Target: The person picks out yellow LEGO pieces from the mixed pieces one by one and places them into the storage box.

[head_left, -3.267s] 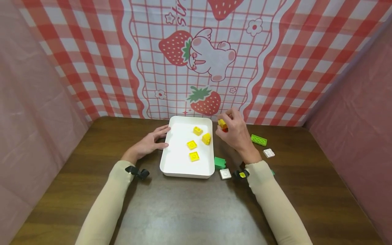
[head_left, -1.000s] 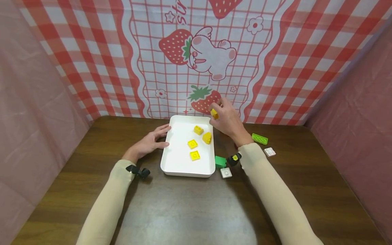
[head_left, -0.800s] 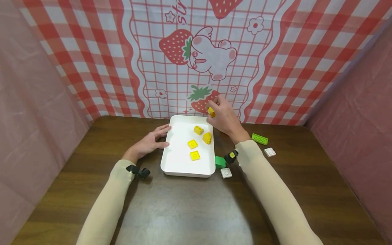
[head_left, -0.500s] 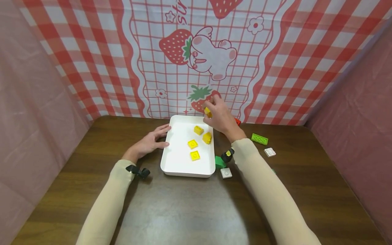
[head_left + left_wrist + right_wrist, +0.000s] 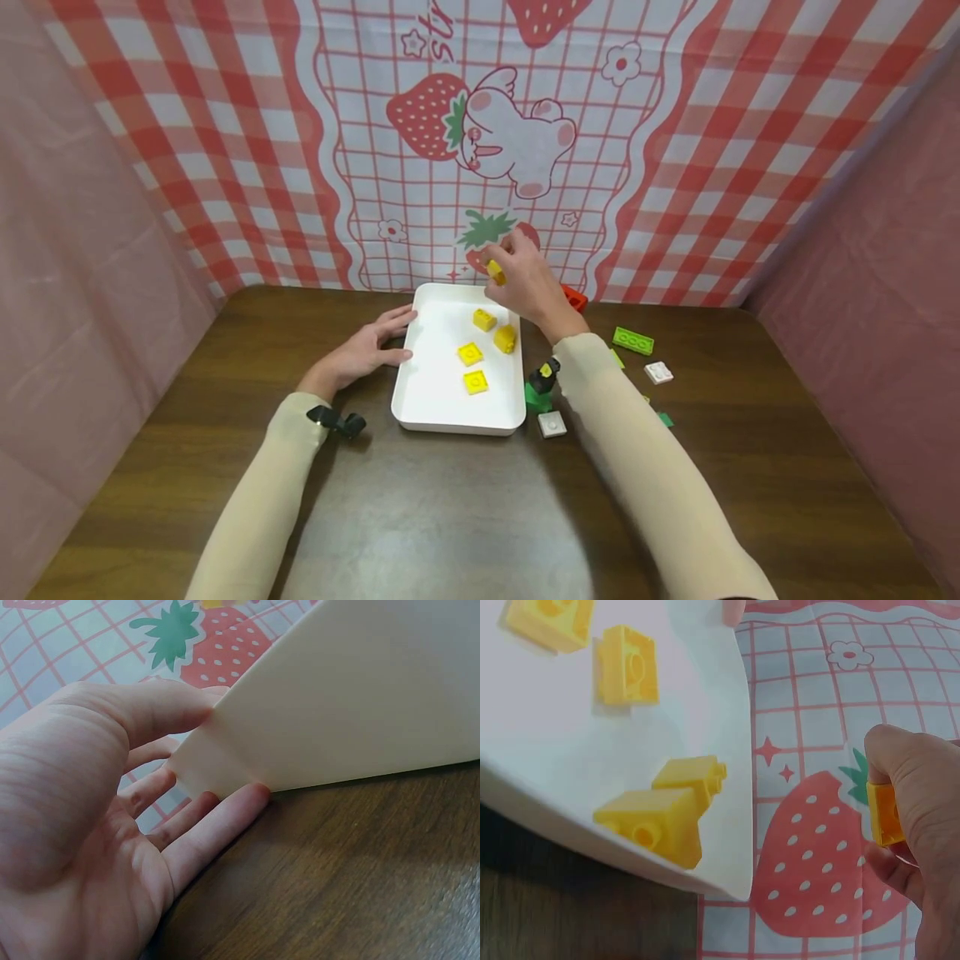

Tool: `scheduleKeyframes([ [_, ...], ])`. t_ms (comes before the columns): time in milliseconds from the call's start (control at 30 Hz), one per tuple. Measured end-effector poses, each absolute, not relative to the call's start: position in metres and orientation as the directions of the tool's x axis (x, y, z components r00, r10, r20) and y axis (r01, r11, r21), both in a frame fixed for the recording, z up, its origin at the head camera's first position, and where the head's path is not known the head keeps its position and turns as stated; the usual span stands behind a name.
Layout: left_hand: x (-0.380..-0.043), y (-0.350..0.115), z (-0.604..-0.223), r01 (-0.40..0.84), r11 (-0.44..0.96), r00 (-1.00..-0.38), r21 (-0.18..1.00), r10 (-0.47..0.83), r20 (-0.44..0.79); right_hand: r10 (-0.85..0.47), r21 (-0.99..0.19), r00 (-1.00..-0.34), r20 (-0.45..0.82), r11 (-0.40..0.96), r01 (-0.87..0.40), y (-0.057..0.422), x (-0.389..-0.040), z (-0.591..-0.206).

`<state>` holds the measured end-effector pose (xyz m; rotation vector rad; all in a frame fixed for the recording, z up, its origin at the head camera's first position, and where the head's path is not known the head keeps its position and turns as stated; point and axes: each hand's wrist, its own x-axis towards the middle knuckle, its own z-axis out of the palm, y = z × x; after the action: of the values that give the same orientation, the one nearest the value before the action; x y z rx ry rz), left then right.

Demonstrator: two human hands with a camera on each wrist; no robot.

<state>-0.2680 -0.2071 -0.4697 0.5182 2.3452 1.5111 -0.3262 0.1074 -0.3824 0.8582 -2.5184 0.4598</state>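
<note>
My right hand (image 5: 527, 277) pinches a small yellow toy brick (image 5: 885, 815) between thumb and fingers, above the far right corner of a white tray (image 5: 427, 408). In the right wrist view the brick's hollow side shows. My left hand (image 5: 365, 347) touches the tray's left outer wall with fingertips and thumb tip, its fingers fairly straight. Inside the tray are a yellow two-stud brick (image 5: 483, 319), a yellow slope-shaped brick (image 5: 506, 338), and two flat yellow pieces, one (image 5: 470, 354) behind the other (image 5: 476, 382).
Right of the tray lie a green brick (image 5: 537, 400), a white plate piece (image 5: 552, 424), a lime plate (image 5: 633, 341), another white piece (image 5: 658, 372) and a red brick (image 5: 575, 299) by the cloth backdrop (image 5: 630, 158). My right sleeve partly hides smaller pieces on the wooden table (image 5: 420, 517).
My right hand has moved left with the yellow brick, from beside the tray to above its far right corner. The red brick has come into sight. My left hand stays put.
</note>
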Motion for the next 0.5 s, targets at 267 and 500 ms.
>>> scheduleKeyframes([
  [267,-0.269,-0.206,-0.472,0.133,0.379,-0.888,0.916,0.457,-0.060,-0.494,-0.196,-0.721,0.486,0.742,-0.641,0.097,-0.321,-0.378],
  [500,-0.268,-0.208,-0.469,0.138,0.388,-0.889,0.911,0.454,-0.058,-0.515,-0.217,-0.719,0.467,0.721,-0.658,0.083,-0.319,-0.371],
])
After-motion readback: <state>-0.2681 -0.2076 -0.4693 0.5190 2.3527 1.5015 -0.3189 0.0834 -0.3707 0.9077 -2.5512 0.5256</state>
